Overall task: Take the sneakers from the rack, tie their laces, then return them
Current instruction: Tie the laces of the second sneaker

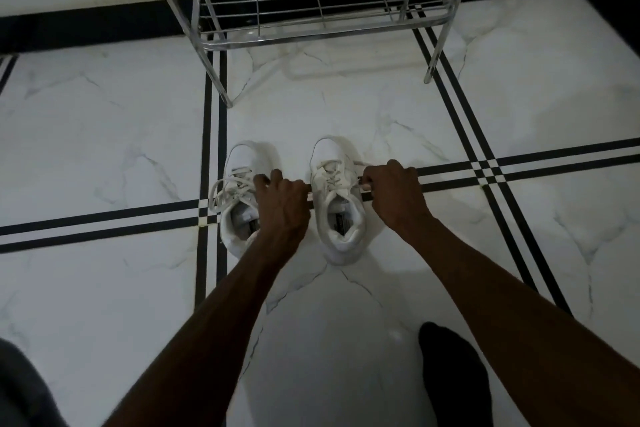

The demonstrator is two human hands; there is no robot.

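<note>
Two white sneakers stand side by side on the floor, toes pointing away from me. The left sneaker has a tied bow with loops lying to its left. The right sneaker sits between my hands. My left hand is closed on one lace end at that shoe's left side, and my right hand is closed on the other end at its right side. The laces stretch sideways, pulled apart over the tongue. The metal shoe rack stands behind, its bottom shelf bare.
White marble floor with black stripe lines runs all around the shoes. The rack's front legs stand a short way beyond the toes. A foot in a dark sock rests at the bottom right. Dark cloth shows at the bottom left corner.
</note>
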